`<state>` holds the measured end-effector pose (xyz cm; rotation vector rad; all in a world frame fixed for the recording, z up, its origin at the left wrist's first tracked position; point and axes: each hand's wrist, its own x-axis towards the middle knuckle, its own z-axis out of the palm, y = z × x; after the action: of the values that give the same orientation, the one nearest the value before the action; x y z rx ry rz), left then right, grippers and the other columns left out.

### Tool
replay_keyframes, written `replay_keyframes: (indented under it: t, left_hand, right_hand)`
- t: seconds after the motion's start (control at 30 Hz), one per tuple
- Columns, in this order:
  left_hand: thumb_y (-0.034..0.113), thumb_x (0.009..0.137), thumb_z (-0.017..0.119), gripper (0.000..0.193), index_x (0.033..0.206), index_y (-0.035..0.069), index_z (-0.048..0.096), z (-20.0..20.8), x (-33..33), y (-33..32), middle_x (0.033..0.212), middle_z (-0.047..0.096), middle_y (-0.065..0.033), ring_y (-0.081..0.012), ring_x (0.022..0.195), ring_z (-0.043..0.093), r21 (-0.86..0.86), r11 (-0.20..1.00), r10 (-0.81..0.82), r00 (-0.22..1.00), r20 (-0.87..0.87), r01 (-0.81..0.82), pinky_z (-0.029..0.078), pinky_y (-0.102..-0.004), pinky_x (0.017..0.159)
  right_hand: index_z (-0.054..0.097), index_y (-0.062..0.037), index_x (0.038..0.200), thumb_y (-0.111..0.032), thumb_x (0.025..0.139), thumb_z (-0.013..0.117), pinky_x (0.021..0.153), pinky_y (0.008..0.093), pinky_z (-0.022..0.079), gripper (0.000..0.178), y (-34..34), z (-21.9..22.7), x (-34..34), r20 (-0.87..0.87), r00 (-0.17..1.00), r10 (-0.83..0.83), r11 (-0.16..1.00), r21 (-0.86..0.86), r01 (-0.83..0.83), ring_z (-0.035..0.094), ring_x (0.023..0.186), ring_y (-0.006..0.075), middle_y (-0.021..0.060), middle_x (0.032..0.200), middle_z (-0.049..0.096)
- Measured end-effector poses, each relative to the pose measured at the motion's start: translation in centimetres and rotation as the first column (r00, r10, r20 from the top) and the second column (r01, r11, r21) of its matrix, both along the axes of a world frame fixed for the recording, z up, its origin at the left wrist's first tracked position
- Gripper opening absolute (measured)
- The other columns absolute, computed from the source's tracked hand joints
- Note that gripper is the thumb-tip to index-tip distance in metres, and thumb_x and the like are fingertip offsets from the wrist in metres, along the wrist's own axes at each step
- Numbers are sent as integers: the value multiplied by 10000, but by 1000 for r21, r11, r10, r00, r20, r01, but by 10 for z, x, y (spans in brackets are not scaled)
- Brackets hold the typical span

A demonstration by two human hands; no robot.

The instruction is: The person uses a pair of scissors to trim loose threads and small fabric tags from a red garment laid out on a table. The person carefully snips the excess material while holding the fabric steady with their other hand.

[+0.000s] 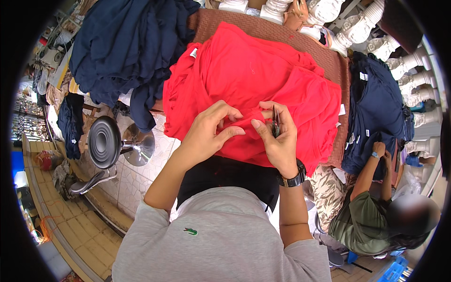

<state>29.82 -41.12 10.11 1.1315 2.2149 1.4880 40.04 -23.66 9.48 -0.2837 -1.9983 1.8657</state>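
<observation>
Working a fold of red cloth [249, 123] at the front of the pile, I have my two hands close together but not touching. My right hand [280, 136] is closed around small dark snips [276, 123], its thumb and forefinger at the fold; my left hand [213, 131] curls at the fold's other side, and I cannot tell whether its fingertips are pinching. The red pile [263, 61] lies loose and rumpled in front of me on the worktop [344, 96], over its brown textured cover. I'd judge this piece to be partway through: a pale thread seems to lie on the red surface, and nothing red sits folded or set aside, so most of the pile looks left to do, though I can't tell finished pieces from unfinished ones. Navy garments are heaped to my left [127, 51], and a flatter navy stack [376, 103] with white tags lies to my right, under a co-worker's hands [378, 149]. As for containers, none holds the red cloth; a clear plastic bag [408, 187] is near the co-worker, its contents too unclear to tell.
</observation>
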Motion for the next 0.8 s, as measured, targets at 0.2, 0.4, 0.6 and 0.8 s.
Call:
replay_keyframes:
  t: [0.2,0.4,0.6,0.8]
  left_hand:
    - [71,845,818,218,1009,25,681,4,-3,-6,834,534,-3,-88,657,447,44,996,75,987,145,-82,390,-249,608]
    - [26,888,755,125,986,-1,681,17,-4,-11,894,623,-29,-105,658,534,-46,999,-22,987,156,30,426,-251,618]
    - [-31,939,652,88,1024,-14,647,4,-12,-16,937,656,-88,-187,834,648,72,989,130,990,-48,-127,515,-302,784]
    - [54,854,781,282,1100,19,646,13,-2,-11,1026,615,-86,-205,926,623,-17,999,-28,999,-32,28,510,-315,804]
  right_hand:
    - [649,-21,1187,73,937,678,856,230,473,269,-2,-3,0,-98,995,-4,999,37,8,581,971,83,22,1037,649]
    - [675,0,1152,126,938,613,875,229,469,256,-5,-2,1,-121,992,25,1000,18,-23,606,980,100,41,1055,657]
    - [697,13,1154,133,936,574,872,221,457,277,5,-3,1,-109,993,43,996,86,-33,608,995,108,61,1087,657]
    - [702,17,1213,135,923,580,928,237,451,336,1,3,1,-114,993,27,994,107,-15,605,1075,134,80,1145,658]
